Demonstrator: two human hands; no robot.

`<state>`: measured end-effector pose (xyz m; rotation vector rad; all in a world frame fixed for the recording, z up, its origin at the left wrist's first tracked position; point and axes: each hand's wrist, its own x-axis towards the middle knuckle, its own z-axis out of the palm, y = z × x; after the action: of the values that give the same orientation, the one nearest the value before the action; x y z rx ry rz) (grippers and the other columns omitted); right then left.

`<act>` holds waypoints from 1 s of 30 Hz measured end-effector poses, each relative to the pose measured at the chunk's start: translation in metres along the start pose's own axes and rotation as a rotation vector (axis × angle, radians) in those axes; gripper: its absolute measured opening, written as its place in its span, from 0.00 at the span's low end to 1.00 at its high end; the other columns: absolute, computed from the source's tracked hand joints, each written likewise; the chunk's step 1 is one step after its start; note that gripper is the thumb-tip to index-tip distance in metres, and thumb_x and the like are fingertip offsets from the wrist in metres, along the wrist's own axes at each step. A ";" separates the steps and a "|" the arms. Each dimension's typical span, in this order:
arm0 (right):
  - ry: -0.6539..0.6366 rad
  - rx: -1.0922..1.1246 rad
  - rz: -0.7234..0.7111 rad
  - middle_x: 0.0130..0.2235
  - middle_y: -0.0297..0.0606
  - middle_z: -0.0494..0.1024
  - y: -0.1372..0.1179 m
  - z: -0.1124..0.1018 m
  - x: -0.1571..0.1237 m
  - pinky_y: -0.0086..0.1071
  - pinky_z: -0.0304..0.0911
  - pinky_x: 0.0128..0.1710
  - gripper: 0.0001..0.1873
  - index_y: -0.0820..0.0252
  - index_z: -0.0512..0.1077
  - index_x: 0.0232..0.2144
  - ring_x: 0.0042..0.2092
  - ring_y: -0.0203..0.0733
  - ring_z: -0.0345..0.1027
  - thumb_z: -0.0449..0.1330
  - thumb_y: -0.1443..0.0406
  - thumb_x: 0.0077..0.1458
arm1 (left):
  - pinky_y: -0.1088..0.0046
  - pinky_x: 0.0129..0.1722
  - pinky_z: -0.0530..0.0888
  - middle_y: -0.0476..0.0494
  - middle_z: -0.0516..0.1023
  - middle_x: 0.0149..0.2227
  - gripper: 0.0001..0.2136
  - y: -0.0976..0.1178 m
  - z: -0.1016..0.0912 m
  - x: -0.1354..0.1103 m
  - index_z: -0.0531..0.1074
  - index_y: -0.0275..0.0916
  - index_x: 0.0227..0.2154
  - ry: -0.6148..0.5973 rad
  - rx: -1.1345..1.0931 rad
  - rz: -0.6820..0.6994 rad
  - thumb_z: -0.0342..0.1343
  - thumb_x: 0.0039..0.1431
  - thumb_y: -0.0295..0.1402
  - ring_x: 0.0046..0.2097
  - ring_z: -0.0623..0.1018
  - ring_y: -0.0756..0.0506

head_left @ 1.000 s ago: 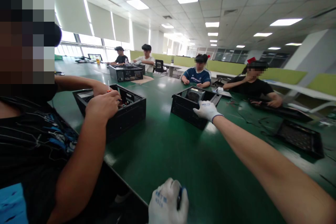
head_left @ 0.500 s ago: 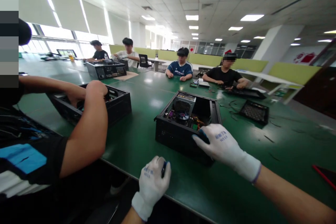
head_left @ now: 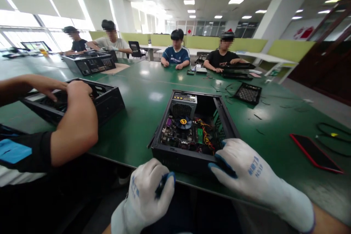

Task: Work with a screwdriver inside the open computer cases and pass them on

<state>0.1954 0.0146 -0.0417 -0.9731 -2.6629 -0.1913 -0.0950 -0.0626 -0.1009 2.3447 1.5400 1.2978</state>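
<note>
An open black computer case stands at the near edge of the green table, showing a motherboard with a round fan and a power supply at its back. My right hand, in a white glove, grips the case's near right corner. My gloved left hand is closed round a small dark object just in front of the case's near left side; I cannot make out what that object is.
A person on my left works with both hands in another black case. Several people sit at the far side. A red-edged phone and black cables lie on the right. A black panel lies beyond my case.
The black case has come from mid-table to the near edge with my right hand on it. My left hand has kept its closed grip.
</note>
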 end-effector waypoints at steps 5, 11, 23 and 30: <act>0.071 0.024 -0.055 0.29 0.39 0.75 -0.005 -0.009 -0.029 0.50 0.63 0.51 0.10 0.58 0.74 0.35 0.35 0.46 0.70 0.63 0.58 0.59 | 0.69 0.29 0.64 0.48 0.71 0.29 0.02 0.035 -0.024 0.028 0.70 0.41 0.33 0.017 0.119 0.139 0.56 0.62 0.30 0.29 0.70 0.47; 0.211 0.060 -0.127 0.30 0.37 0.77 -0.010 -0.018 -0.054 0.49 0.65 0.51 0.07 0.59 0.73 0.37 0.34 0.44 0.72 0.62 0.61 0.59 | 0.67 0.28 0.62 0.48 0.70 0.29 0.08 0.056 -0.014 0.054 0.70 0.41 0.32 -0.225 0.202 0.223 0.51 0.67 0.34 0.29 0.69 0.46; 0.250 0.064 -0.173 0.30 0.41 0.77 -0.010 -0.022 -0.054 0.50 0.65 0.47 0.09 0.62 0.73 0.35 0.35 0.48 0.71 0.62 0.60 0.58 | 0.65 0.32 0.63 0.48 0.69 0.30 0.11 0.062 0.002 0.056 0.64 0.42 0.30 -0.364 0.308 0.136 0.46 0.70 0.37 0.31 0.69 0.46; 0.275 0.083 -0.139 0.31 0.39 0.79 -0.017 -0.033 -0.069 0.46 0.63 0.50 0.08 0.59 0.72 0.32 0.33 0.45 0.71 0.59 0.60 0.62 | 0.65 0.29 0.61 0.49 0.69 0.31 0.10 0.079 -0.002 0.042 0.62 0.44 0.30 -0.441 0.250 0.115 0.46 0.70 0.38 0.30 0.70 0.44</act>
<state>0.2416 -0.0476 -0.0333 -0.6825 -2.4633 -0.2256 -0.0317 -0.0700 -0.0379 2.6626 1.5080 0.5607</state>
